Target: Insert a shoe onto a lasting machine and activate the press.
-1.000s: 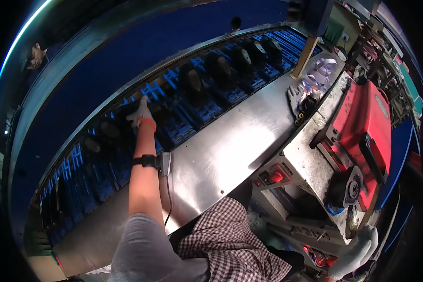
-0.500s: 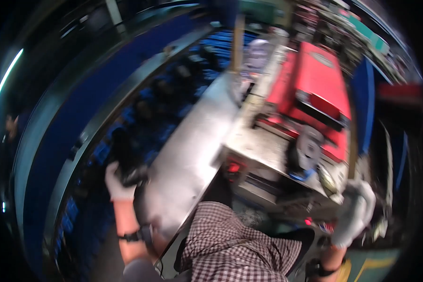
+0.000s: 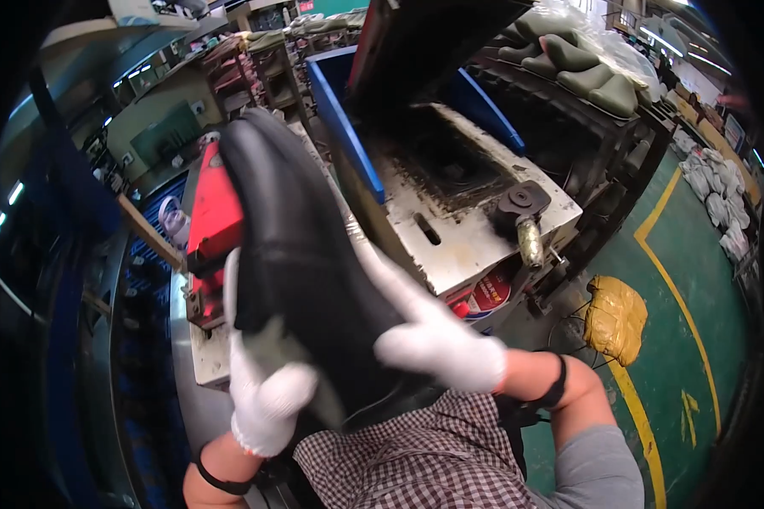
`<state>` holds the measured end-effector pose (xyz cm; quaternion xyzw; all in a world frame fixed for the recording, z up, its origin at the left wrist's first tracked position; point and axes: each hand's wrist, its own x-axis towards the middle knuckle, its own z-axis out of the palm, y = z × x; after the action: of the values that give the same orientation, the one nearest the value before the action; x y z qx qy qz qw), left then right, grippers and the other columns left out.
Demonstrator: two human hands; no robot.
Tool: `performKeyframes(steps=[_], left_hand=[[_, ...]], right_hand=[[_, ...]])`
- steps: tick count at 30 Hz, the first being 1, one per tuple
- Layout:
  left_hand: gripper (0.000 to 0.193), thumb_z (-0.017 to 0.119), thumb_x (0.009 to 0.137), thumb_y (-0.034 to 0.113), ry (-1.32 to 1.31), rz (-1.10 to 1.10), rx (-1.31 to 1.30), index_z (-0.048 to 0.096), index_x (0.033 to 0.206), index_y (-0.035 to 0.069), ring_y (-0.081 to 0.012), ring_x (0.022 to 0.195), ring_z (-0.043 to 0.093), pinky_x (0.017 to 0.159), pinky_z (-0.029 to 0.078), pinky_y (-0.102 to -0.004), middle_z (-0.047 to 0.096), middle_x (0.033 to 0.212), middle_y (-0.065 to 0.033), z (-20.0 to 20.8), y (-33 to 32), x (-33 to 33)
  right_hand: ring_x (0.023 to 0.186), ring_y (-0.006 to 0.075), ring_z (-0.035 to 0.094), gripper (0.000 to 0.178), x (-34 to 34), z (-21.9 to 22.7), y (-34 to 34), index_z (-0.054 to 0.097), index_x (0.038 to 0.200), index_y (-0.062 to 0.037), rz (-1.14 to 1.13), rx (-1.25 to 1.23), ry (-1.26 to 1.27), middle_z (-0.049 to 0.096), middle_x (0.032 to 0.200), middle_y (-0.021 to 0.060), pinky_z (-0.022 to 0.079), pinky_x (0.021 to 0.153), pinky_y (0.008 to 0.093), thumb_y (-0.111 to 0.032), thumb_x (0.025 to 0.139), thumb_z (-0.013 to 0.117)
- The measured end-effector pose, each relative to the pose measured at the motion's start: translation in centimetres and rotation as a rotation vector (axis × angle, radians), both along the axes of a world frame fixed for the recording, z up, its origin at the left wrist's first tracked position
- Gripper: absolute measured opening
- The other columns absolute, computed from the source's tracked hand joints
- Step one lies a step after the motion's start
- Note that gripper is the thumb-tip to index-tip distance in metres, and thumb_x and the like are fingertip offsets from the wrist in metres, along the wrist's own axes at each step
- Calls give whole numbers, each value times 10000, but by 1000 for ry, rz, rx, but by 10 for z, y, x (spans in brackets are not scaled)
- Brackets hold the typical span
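Note:
A black leather shoe (image 3: 289,246) is held up in front of me with its rounded toe pointing away. A greenish-grey surface, perhaps a shoe last, shows at its near left side. My left hand (image 3: 267,403), in a white knit glove, grips the shoe's left side with the thumb toward me. The other side is held by my right hand (image 3: 441,348), gloved the same way, its fingers stretched along the shoe and partly hidden by it. Both hands are closed on the shoe.
Beyond the shoe stands a white machine bench (image 3: 450,263) with a dark raised lid (image 3: 433,51) and blue side panels (image 3: 344,119). A red machine (image 3: 216,208) is at the left. Green shoe lasts (image 3: 581,72) fill a rack; a yellow bundle (image 3: 615,318) sits at the right.
My view has swung right, from the red machine toward the white bench. The dark shoe in my left hand has come up before me, and my right hand has taken hold of it.

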<state>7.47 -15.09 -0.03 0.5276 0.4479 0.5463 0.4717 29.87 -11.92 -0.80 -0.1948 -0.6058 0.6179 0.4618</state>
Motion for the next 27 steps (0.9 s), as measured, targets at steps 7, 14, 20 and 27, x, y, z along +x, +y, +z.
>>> performKeyframes(steps=[7,14,20,27], left_hand=[[931,697,958,325,217,-170,603,206,1696,41,-341,1622,242,1313,172,-454,272,1727,-234,91,121,53],[706,584,1026,441,810,32,1074,478,1547,-22,-287,1381,566,1161,420,-371,613,1452,-225,214,257,152],[802,480,1063,562,991,32,924,383,1609,-18,-321,1388,555,1180,405,-416,580,1510,-236,262,301,198],[583,490,1065,514,1270,-158,1023,624,1486,133,-289,1373,538,1194,368,-403,573,1533,-145,288,355,224]], right_hand=[[1527,250,428,839,146,39,67,320,1653,24,-231,-116,-33,433,1652,189,302,1281,366,-291,940,630],[1472,361,498,845,202,44,261,478,1592,-33,-685,83,-940,504,1590,269,381,1218,383,-458,884,656],[1469,458,472,884,180,7,323,404,1658,-243,-703,110,-1534,422,1604,327,384,1225,464,-633,887,588],[1513,527,372,1042,186,-17,326,266,1711,-241,-503,69,-1595,314,1654,352,339,1240,543,-765,874,596]])
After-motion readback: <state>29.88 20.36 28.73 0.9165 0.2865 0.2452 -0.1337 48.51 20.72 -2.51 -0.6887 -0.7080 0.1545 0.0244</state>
